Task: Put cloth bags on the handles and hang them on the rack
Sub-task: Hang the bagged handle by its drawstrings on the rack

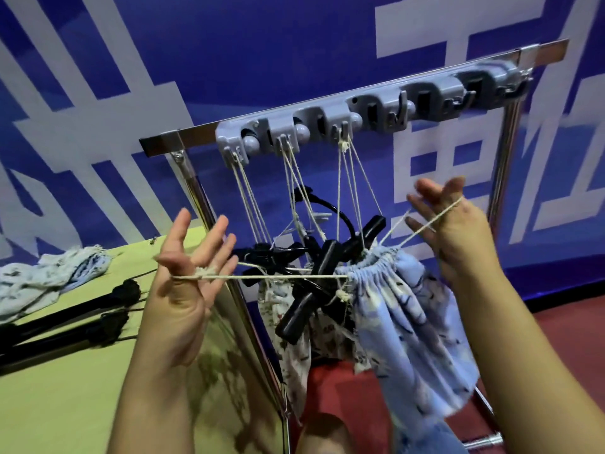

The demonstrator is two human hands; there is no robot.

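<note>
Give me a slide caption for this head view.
Both hands pull a blue bag's cords apart below the hook rack.

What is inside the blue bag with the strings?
A black handle pokes out of the gathered mouth of the blue bag. The rest is covered by cloth, so what lies deeper cannot be seen. The left hand and right hand pull its strings.

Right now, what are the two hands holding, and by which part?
The blue drawstring bag, by its cords: one loop crosses the left hand fingers, the other the right hand fingers, pulled apart.
</note>
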